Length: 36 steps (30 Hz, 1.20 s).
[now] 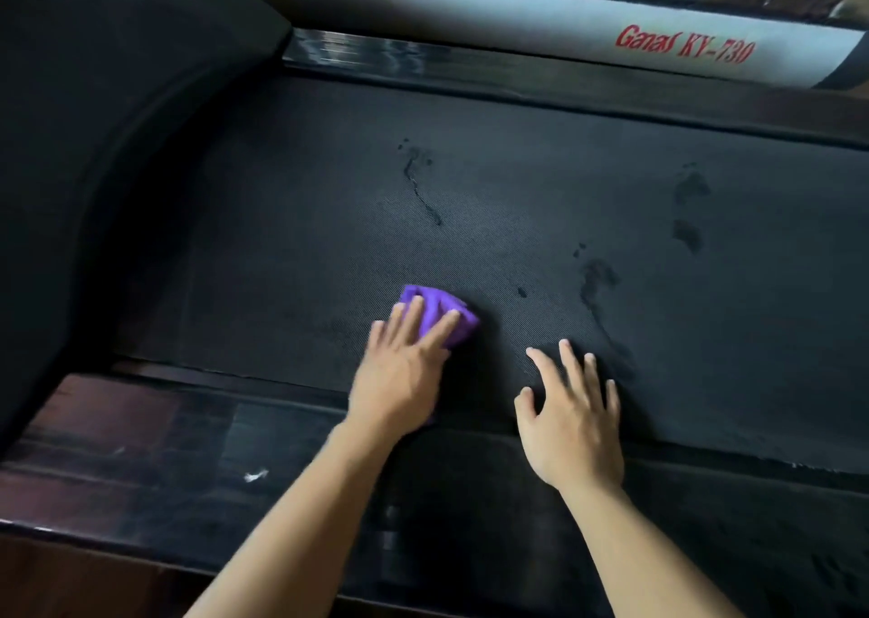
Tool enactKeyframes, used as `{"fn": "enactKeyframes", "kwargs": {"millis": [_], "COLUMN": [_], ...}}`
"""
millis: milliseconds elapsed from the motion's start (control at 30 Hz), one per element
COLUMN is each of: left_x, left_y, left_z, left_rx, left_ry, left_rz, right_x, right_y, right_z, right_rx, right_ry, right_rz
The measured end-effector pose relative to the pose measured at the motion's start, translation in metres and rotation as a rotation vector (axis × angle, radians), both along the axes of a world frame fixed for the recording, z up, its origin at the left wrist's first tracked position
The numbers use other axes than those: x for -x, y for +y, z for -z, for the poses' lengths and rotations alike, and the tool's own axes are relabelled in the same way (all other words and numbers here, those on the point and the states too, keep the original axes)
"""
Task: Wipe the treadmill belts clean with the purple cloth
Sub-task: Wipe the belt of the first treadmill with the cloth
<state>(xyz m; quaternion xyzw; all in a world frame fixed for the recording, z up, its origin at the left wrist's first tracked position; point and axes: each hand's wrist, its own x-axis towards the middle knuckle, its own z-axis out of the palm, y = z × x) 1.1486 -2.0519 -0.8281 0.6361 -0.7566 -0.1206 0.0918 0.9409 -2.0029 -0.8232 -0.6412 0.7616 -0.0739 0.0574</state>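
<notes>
A black textured treadmill belt (pixel 517 185) fills the middle of the head view, with dark wet marks (pixel 421 180) near its centre and more wet marks (pixel 689 213) to the right. The purple cloth (pixel 439 309) lies bunched on the belt near its front edge. My left hand (pixel 404 368) presses flat on the cloth, fingers spread over it. My right hand (pixel 571 420) rests open on the belt just to the right, fingers apart, holding nothing.
A dark side rail (pixel 197 453) runs along the near edge under my forearms. The far rail (pixel 517 67) and a grey frame bar with red lettering (pixel 684 48) lie beyond the belt. A black motor cover (pixel 94 124) rises at the left.
</notes>
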Motion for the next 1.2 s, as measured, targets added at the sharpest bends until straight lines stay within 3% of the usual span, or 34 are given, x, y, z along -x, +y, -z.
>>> {"fn": "enactKeyframes", "kwargs": {"millis": [167, 300, 400, 500, 700, 833, 1000, 1100, 1200], "left_x": [-0.115, -0.142, -0.114, -0.058, 0.028, -0.036, -0.126, -0.126, -0.091], "left_y": [-0.022, -0.061, -0.082, -0.08, -0.008, -0.002, -0.042, -0.071, -0.081], "left_z": [0.004, 0.002, 0.002, 0.0, -0.007, -0.003, -0.001, -0.001, -0.003], "left_rx": [0.006, -0.005, 0.001, 0.031, -0.018, 0.012, -0.025, -0.051, -0.028], "left_ry": [-0.014, 0.011, -0.044, -0.111, -0.027, -0.031, 0.02, -0.009, -0.058], "left_rz": [-0.357, -0.516, -0.497, -0.32, -0.011, -0.103, -0.388, -0.429, -0.341], "right_x": [-0.001, -0.002, -0.002, -0.001, -0.002, -0.001, -0.001, -0.001, -0.001], "right_y": [0.0, 0.001, 0.0, 0.0, 0.0, 0.0, 0.0, 0.001, 0.001], "right_z": [-0.002, -0.002, 0.0, -0.001, -0.004, -0.004, -0.004, -0.003, -0.004], "right_rx": [0.019, 0.031, 0.003, -0.013, -0.019, -0.018, -0.022, -0.02, -0.033], "right_ry": [-0.007, 0.001, 0.007, 0.001, -0.02, -0.025, -0.026, -0.015, -0.009], "right_rz": [-0.008, -0.015, -0.005, 0.001, 0.01, 0.0, -0.006, -0.008, -0.01]}}
